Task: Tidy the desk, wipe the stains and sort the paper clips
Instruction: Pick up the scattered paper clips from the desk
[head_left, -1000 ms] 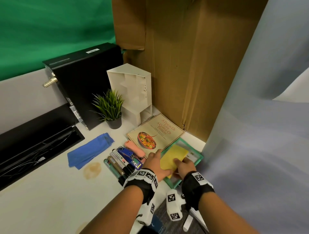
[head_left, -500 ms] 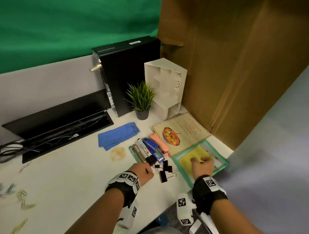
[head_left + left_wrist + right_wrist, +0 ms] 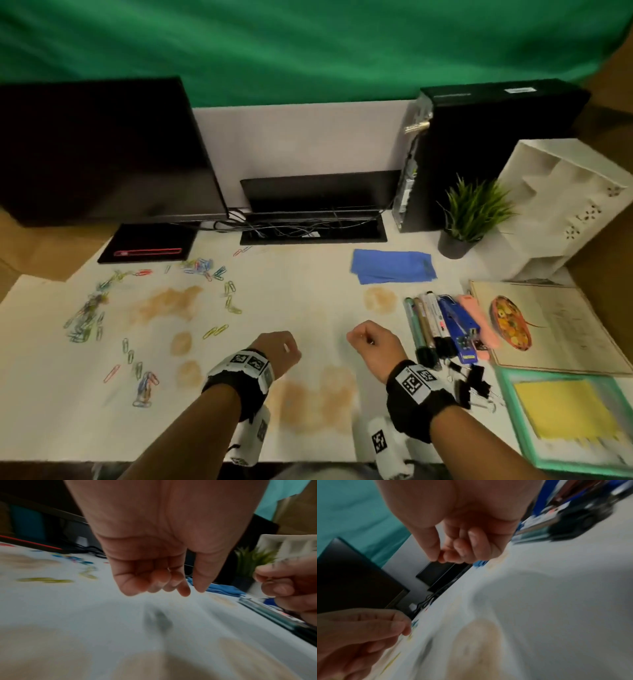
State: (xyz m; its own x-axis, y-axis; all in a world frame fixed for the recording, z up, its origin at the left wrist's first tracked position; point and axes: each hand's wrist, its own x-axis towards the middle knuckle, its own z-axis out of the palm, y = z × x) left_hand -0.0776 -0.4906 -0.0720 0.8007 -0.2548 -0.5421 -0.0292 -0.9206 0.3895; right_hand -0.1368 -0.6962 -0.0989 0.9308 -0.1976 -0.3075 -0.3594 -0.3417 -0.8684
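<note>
head view is showing paper clips (image 3: 205, 269) lying scattered at the frame's left on the bench (image 3: 308, 308): light, springy, slippery wire, best pinched by their loops. left hand (image 3: 277, 353) and right hand (image 3: 373, 344) are hovering with fingers loosely curled, holding nothing.

- The desk (image 3: 308, 298) was white and flat, its surface marked with several tan stains (image 3: 164, 303) — a wide blotch toward the left, small round ones below it, a ring-shaped one right of centre and a broad pale patch by the near edge.
- The paper clips (image 3: 202, 266) were coloured and lay loose over the left half: a cluster near the far edge, a denser heap by the left edge, a small pile toward the near left, singles between.
- The blue cloth (image 3: 393, 271) lay folded flat toward the far right — apart from the stains.
</note>
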